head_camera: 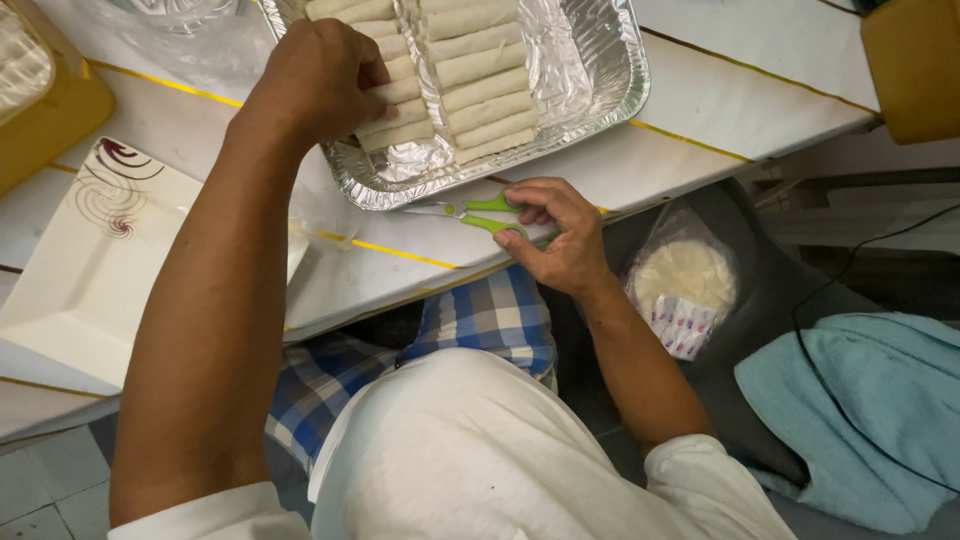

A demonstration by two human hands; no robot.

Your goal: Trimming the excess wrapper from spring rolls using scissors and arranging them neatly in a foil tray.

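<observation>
Pale, thin rolled pastry sticks [470, 75] lie side by side in two neat rows inside a crinkled rectangular silver foil tray [600, 95] on the white worktop [720, 100]. Small green-handled scissors [478, 212] lie flat just beside the tray's near rim, blades shut and pointing left, handles under fingertips.

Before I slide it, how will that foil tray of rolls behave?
The foil tray looks thin and crinkled, so it probably flexes if lifted by one rim. Loaded with rows of rolls, it is likely heavy. Its corner sits near the table edge, so push gently.
</observation>
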